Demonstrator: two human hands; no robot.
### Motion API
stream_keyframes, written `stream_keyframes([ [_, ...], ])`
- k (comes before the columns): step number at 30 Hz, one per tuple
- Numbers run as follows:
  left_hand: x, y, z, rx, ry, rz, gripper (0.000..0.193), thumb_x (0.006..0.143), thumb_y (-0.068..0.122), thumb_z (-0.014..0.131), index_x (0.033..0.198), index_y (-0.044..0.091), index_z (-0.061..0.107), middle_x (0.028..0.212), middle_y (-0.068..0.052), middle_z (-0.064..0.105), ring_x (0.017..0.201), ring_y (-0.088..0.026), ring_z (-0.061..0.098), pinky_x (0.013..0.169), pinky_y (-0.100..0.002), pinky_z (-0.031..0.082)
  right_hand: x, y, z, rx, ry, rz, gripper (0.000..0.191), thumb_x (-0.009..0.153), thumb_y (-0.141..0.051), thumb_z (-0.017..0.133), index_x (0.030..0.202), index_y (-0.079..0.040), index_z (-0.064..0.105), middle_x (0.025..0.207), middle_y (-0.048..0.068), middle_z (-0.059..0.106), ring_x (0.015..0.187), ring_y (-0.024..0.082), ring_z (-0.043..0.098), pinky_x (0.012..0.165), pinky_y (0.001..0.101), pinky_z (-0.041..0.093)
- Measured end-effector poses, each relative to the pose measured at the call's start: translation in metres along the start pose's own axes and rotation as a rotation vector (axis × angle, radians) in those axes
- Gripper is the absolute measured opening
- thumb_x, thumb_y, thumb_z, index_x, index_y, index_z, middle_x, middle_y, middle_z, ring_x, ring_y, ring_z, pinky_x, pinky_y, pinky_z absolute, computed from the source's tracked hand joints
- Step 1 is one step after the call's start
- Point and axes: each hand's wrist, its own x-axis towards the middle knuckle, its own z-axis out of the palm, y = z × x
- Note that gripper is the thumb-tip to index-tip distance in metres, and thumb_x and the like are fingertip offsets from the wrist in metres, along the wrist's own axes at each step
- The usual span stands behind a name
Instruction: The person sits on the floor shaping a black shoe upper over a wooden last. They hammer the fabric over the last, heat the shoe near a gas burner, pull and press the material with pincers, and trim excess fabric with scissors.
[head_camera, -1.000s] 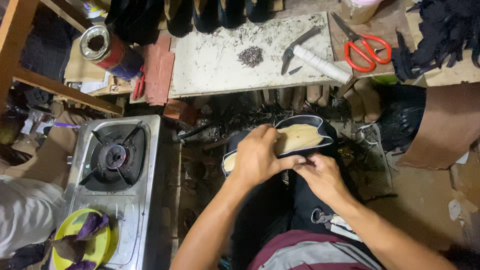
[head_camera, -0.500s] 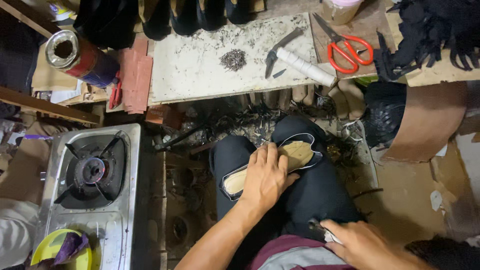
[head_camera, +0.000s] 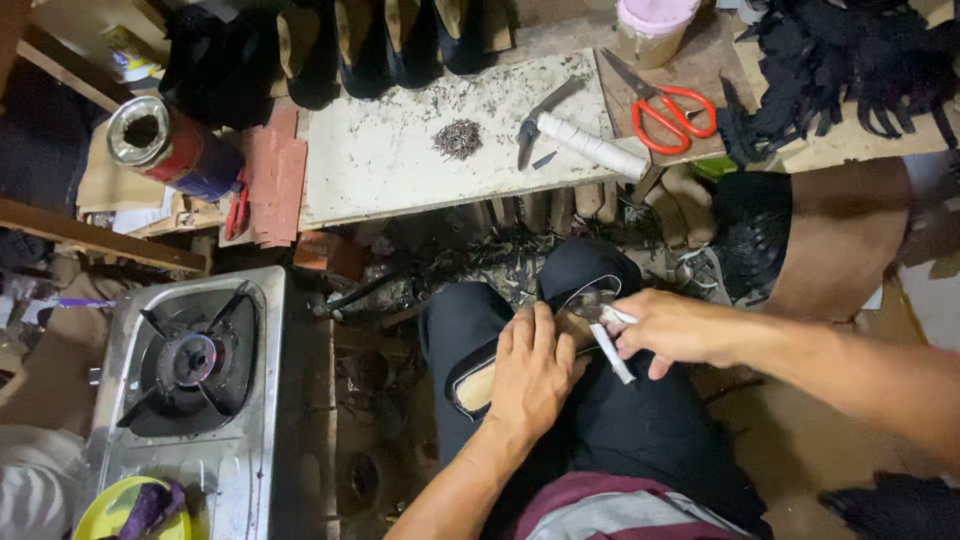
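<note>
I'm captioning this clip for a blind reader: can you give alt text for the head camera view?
A seated person's left hand presses a black shoe upper on their lap while the right hand holds a white-handled tool to it. Ahead, a low workbench carries red-handled scissors; a gas stove sits left.

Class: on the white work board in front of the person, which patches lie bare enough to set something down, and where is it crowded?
The white work board is bare at its left and near half, between the red sheets and the pile of tacks. The right end is crowded: a white-handled tool, then the orange scissors.
</note>
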Motion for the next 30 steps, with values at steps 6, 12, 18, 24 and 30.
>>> stream_keyframes([
  [6,0.004,-0.003,-0.006,-0.079,0.009,-0.042,0.048,0.080,0.035,0.081,0.107,-0.001,0.065,0.137,-0.029,0.054,0.122,-0.045,0.054,0.099,-0.053,0.045,0.000,-0.016,0.009,-0.285,0.168,-0.170,0.018,0.093,-0.018,0.058,0.103,-0.003,0.062,0.087,0.018,0.072,0.080,0.035,0.072,0.066,0.0439,0.058],
  [12,0.018,-0.023,-0.012,-0.167,-0.037,-0.074,0.051,0.076,0.037,0.082,0.106,-0.001,0.066,0.134,-0.027,0.056,0.117,-0.043,0.056,0.093,-0.052,0.048,0.000,0.003,0.059,-0.319,0.677,-0.609,0.018,0.092,-0.017,0.057,0.102,-0.002,0.058,0.082,0.024,0.067,0.075,0.045,0.067,0.064,0.0509,0.052],
  [18,0.020,-0.025,-0.007,-0.097,-0.070,0.087,0.044,0.084,0.038,0.075,0.110,0.003,0.071,0.141,-0.020,0.058,0.111,-0.041,0.056,0.094,-0.052,0.049,-0.003,0.016,0.036,-0.666,0.461,-0.357,0.018,0.090,-0.019,0.061,0.095,-0.003,0.055,0.067,0.019,0.067,0.069,0.040,0.071,0.062,0.0512,0.054],
  [24,0.013,-0.027,-0.001,-0.018,-0.040,0.143,0.047,0.090,0.041,0.069,0.117,0.003,0.074,0.141,-0.017,0.057,0.115,-0.041,0.056,0.102,-0.050,0.049,-0.028,-0.007,0.042,-0.574,0.466,-0.263,0.019,0.092,-0.022,0.060,0.098,-0.005,0.059,0.060,0.015,0.066,0.058,0.034,0.070,0.056,0.0452,0.054],
  [30,0.005,-0.025,0.001,0.001,-0.064,0.128,0.047,0.093,0.041,0.069,0.117,0.001,0.073,0.142,-0.017,0.057,0.119,-0.043,0.055,0.103,-0.051,0.047,-0.037,-0.011,0.055,0.079,0.719,-0.339,0.023,0.096,-0.021,0.056,0.114,-0.007,0.060,0.071,0.008,0.069,0.056,0.023,0.068,0.054,0.0349,0.055],
])
